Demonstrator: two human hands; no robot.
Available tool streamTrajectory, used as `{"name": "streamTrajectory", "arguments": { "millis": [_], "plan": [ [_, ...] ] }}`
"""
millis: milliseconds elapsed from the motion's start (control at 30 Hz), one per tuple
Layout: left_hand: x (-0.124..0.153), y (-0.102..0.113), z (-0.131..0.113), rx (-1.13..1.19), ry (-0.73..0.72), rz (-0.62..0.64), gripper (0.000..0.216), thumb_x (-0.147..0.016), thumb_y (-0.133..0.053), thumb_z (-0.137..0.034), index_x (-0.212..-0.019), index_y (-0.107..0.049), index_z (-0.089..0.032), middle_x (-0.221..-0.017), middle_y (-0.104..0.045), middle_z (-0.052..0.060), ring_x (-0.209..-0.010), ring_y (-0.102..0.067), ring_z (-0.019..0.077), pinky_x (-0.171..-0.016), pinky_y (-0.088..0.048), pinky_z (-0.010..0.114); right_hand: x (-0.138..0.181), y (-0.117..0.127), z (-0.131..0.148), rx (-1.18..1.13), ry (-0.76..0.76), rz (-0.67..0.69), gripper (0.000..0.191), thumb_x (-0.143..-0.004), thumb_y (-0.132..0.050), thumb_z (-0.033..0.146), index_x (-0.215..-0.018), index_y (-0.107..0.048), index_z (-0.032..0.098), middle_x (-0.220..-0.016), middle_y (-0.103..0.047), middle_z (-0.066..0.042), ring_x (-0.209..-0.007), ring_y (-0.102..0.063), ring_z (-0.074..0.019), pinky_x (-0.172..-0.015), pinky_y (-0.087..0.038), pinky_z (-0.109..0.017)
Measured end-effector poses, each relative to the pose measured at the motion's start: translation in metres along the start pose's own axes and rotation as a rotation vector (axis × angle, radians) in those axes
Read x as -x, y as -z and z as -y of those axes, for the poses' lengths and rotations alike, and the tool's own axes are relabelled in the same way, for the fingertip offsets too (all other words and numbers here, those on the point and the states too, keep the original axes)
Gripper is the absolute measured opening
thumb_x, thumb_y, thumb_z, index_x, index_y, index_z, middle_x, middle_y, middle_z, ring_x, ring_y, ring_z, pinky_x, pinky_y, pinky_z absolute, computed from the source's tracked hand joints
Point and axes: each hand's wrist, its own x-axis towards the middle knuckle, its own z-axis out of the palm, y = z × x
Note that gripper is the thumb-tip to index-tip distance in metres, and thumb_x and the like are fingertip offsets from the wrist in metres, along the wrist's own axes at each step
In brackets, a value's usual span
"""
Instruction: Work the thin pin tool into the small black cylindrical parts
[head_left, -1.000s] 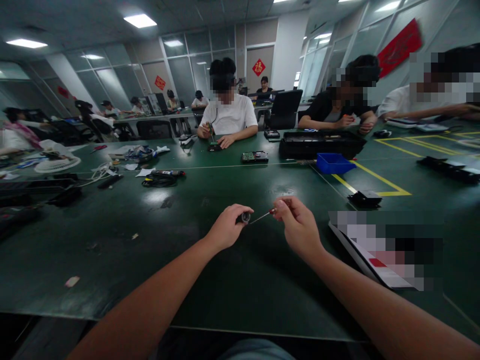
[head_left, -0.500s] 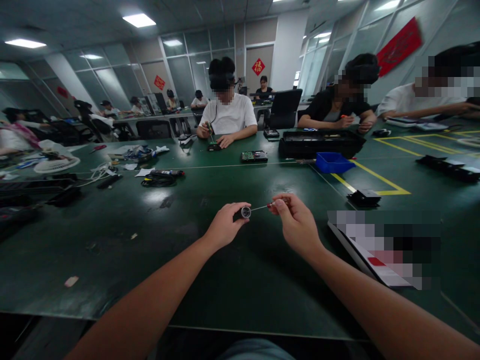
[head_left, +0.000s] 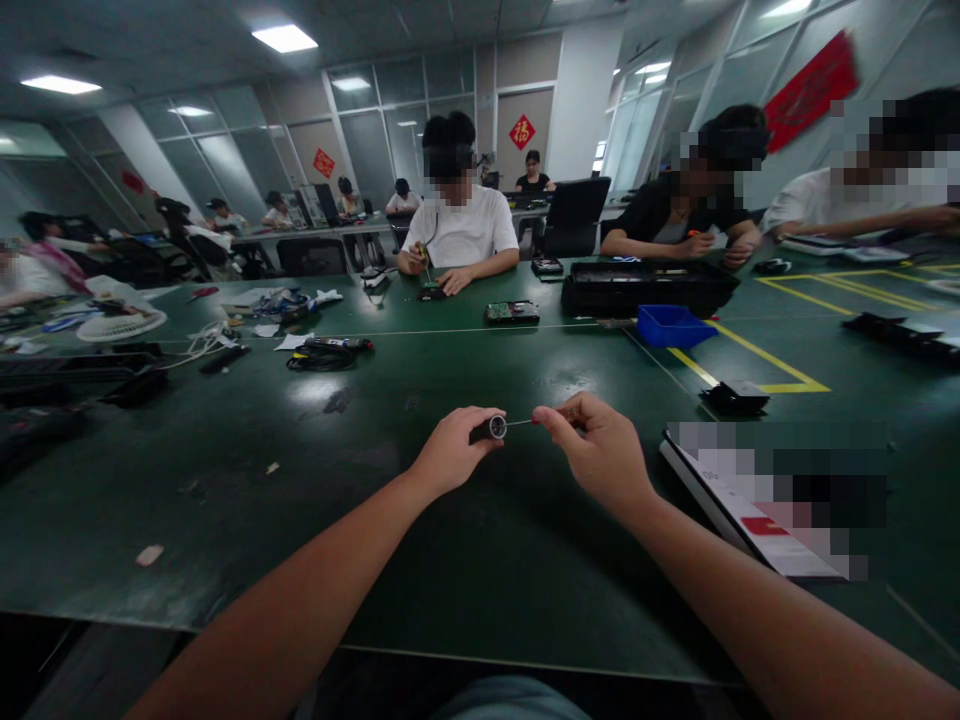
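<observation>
My left hand (head_left: 452,450) is closed around a small dark cylindrical part (head_left: 489,430) with a shiny round end that faces right. A thin screwdriver (head_left: 534,421) with a reddish handle is pinched in my right hand (head_left: 602,448), and its metal tip points into the end of the part. Both hands hover a little above the green table (head_left: 420,560), close together near its middle.
A flat device with a white and red label (head_left: 757,510) lies just right of my right hand. Further back are a blue bin (head_left: 670,325), a long black tray (head_left: 645,287), a circuit board (head_left: 510,312) and coiled cables (head_left: 321,355). Other people work at the far side.
The screwdriver has swung from slanting to nearly level and its tip has closed in on the part's end. Both hands stayed almost in place.
</observation>
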Motion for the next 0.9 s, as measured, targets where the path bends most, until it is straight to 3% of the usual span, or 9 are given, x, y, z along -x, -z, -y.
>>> {"name": "streamTrajectory", "arguments": {
  "millis": [300,467,700,833,900],
  "plan": [
    [0.0001,0.0004,0.0018,0.003,0.019,-0.008,0.036,-0.086,-0.069,-0.019,-0.122,-0.066,-0.024,-0.118,-0.068,0.004,-0.112,-0.060,0.0227,-0.101,-0.044,0.039,0.0024,-0.0010,-0.0023,-0.115,0.060,0.090,0.023,-0.093,-0.058,0.041,-0.102,-0.067,0.022,-0.083,-0.072,-0.004,-0.072,-0.065,-0.0196,-0.066,-0.048,-0.032],
    [0.0005,0.0006,0.0027,0.018,0.021,-0.028,0.037,-0.086,-0.069,-0.020,-0.123,-0.065,-0.024,-0.119,-0.068,0.005,-0.112,-0.060,0.0226,-0.101,-0.044,0.040,0.0038,-0.0013,-0.0026,-0.184,0.080,0.127,0.015,-0.093,-0.055,0.031,-0.101,-0.065,0.024,-0.092,-0.071,-0.003,-0.082,-0.066,-0.0201,-0.073,-0.049,-0.033],
    [0.0003,0.0010,0.0007,0.008,0.016,-0.007,0.035,-0.086,-0.070,-0.020,-0.121,-0.066,-0.024,-0.118,-0.069,0.004,-0.111,-0.061,0.0229,-0.100,-0.045,0.040,0.0038,-0.0009,0.0032,-0.108,-0.015,0.088,0.041,-0.099,-0.041,0.050,-0.094,-0.070,0.022,-0.056,-0.055,0.002,-0.052,-0.055,-0.0164,-0.054,-0.040,-0.030],
    [0.0001,0.0007,0.0025,0.022,0.011,-0.021,0.036,-0.085,-0.070,-0.019,-0.121,-0.066,-0.024,-0.118,-0.068,0.004,-0.112,-0.061,0.0218,-0.101,-0.045,0.038,0.0052,-0.0014,0.0013,-0.138,0.016,0.124,0.032,-0.099,-0.043,0.040,-0.107,-0.068,0.022,-0.064,-0.058,0.001,-0.060,-0.057,-0.0171,-0.058,-0.041,-0.030],
    [0.0000,0.0001,0.0031,0.030,0.008,-0.026,0.036,-0.086,-0.070,-0.019,-0.121,-0.066,-0.024,-0.119,-0.068,0.004,-0.112,-0.061,0.0217,-0.101,-0.044,0.038,0.0056,-0.0016,0.0006,-0.160,0.023,0.143,0.032,-0.100,-0.042,0.040,-0.104,-0.068,0.022,-0.067,-0.059,0.000,-0.063,-0.058,-0.0175,-0.059,-0.042,-0.030]
  ]
}}
